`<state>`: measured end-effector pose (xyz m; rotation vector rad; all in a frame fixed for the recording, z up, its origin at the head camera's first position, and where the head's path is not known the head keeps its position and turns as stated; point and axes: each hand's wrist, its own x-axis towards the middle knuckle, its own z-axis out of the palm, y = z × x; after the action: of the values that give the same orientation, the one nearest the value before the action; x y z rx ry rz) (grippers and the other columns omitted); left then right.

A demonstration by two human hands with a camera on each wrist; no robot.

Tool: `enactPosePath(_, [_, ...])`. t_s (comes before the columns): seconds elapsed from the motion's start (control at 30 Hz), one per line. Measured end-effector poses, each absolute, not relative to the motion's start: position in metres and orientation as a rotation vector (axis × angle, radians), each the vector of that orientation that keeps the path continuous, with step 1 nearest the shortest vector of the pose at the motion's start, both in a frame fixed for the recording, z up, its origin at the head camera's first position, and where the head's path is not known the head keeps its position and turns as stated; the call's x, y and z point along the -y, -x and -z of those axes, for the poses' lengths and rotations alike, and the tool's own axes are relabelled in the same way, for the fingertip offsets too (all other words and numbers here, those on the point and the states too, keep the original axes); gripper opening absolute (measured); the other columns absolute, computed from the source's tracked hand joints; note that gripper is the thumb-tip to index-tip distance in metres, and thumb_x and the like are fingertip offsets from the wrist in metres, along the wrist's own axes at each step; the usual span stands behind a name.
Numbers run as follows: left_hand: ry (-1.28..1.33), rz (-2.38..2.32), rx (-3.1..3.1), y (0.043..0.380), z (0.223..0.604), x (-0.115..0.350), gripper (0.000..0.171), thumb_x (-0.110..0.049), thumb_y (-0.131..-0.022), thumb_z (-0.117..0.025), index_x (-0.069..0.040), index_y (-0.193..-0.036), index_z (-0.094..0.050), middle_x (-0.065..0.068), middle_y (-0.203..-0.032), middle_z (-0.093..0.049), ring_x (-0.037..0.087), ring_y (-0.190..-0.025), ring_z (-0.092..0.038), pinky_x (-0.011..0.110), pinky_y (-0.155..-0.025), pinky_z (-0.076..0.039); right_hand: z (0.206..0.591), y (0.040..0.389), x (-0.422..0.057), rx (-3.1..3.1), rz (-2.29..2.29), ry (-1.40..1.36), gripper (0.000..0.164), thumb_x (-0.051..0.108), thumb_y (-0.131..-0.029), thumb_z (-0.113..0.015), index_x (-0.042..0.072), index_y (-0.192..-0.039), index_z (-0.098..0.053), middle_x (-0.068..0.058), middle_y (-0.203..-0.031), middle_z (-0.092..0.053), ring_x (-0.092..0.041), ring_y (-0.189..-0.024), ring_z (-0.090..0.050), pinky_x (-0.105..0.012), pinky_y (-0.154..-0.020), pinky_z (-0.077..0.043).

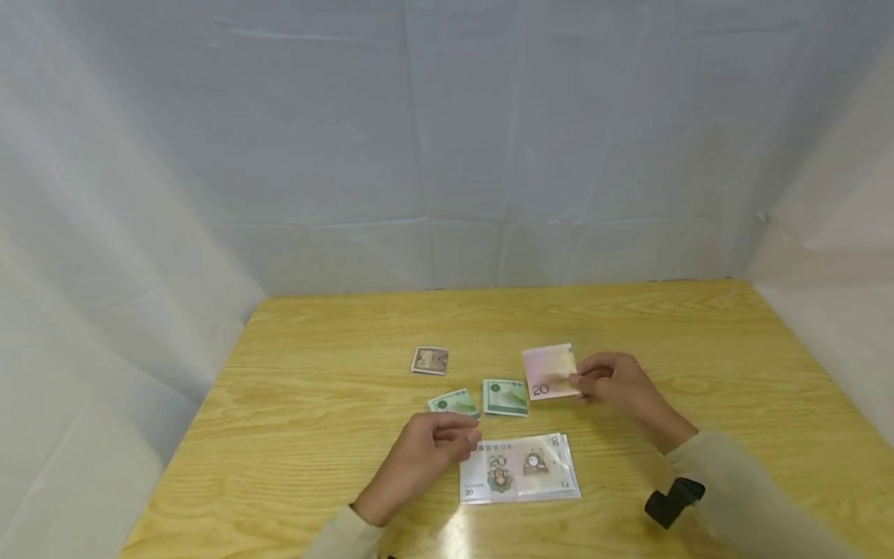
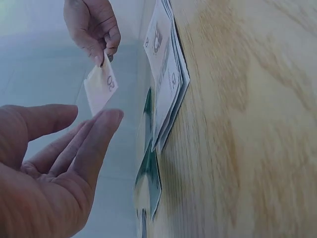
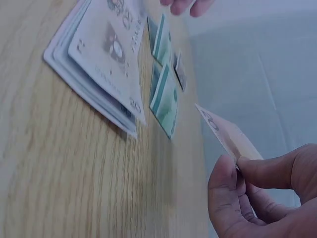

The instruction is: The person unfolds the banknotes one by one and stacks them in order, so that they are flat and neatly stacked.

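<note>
My right hand [image 1: 615,380] pinches a folded pinkish banknote [image 1: 548,373] marked 20 between thumb and fingers, raised above the table at the right. In the right wrist view the thumb presses on the edge of that note [image 3: 230,134]. My left hand [image 1: 433,454] hovers beside a stack of banknotes [image 1: 520,470], also marked 20, thumb and fingertips apart with nothing between them in the left wrist view. Two folded green banknotes lie behind the stack: the right one [image 1: 505,397] shows whole, while the left one [image 1: 454,402] is partly covered by the left hand.
A small folded brown banknote [image 1: 429,361] lies farther back on the wooden table [image 1: 314,435]. White sheeting [image 1: 461,155] hangs behind the table and along both sides. A black strap [image 1: 673,502] sits at the right wrist.
</note>
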<state>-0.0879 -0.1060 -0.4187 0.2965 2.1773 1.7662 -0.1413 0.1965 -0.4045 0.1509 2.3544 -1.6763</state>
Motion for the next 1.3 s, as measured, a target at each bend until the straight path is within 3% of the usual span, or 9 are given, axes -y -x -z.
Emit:
enactPosePath(0.2, [-0.220,-1.881,-2.106,0.090,0.419,0.101,0.040,-0.009,-0.098,-0.067,0.012,-0.131,-0.059,0.027,-0.117,-0.069,0.036,-0.107,-0.069,0.027,-0.086,-0.060,0.405,0.127,-0.180,-2.212,1.758,-0.016,0.027,0.005,-0.095,-0.071,-0.011,-0.113,-0.060,-0.014,-0.092,-0.063,-0.028,-0.081,-0.070,-0.040,-0.078,-0.064])
enactPosePath(0.37, [-0.125,-2.009,-1.962,0.091,0.419,0.098,0.046,-0.010,-0.101,-0.063,0.013,-0.139,-0.050,0.028,-0.123,-0.065,0.034,-0.110,-0.068,0.029,-0.090,-0.059,0.410,0.116,-0.165,-2.074,1.800,0.063,0.029,0.009,-0.094,-0.073,-0.011,-0.110,-0.060,-0.012,-0.093,-0.067,-0.023,-0.080,-0.069,-0.038,-0.078,-0.064])
enactPosePath(0.63, [0.043,-2.120,-1.815,0.090,0.419,0.093,0.040,-0.007,-0.103,-0.059,0.019,-0.133,-0.050,0.028,-0.116,-0.069,0.024,-0.097,-0.073,0.031,-0.087,-0.061,0.419,0.109,-0.145,-1.914,1.867,0.008,0.030,0.006,-0.092,-0.075,-0.012,-0.111,-0.060,-0.013,-0.092,-0.069,-0.018,-0.075,-0.070,-0.032,-0.074,-0.064])
enactPosePath(0.93, [0.042,-2.143,-1.736,0.088,0.419,0.093,0.038,-0.013,-0.103,-0.060,0.014,-0.129,-0.057,0.025,-0.114,-0.070,0.024,-0.097,-0.073,0.032,-0.089,-0.060,0.425,0.105,-0.134,-1.909,1.918,-0.025,0.022,0.001,-0.088,-0.077,-0.009,-0.102,-0.062,-0.012,-0.088,-0.072,-0.019,-0.071,-0.071,-0.034,-0.072,-0.065])
enactPosePath(1.3, [0.019,-2.163,-1.716,0.088,0.419,0.088,0.043,-0.019,-0.098,-0.069,0.012,-0.125,-0.059,0.026,-0.116,-0.069,0.025,-0.097,-0.073,0.033,-0.090,-0.060,0.423,0.096,-0.121,-1.983,1.790,0.037,0.049,0.024,-0.087,-0.083,-0.007,-0.121,-0.065,-0.013,-0.102,-0.070,-0.028,-0.086,-0.072,-0.042,-0.078,-0.064])
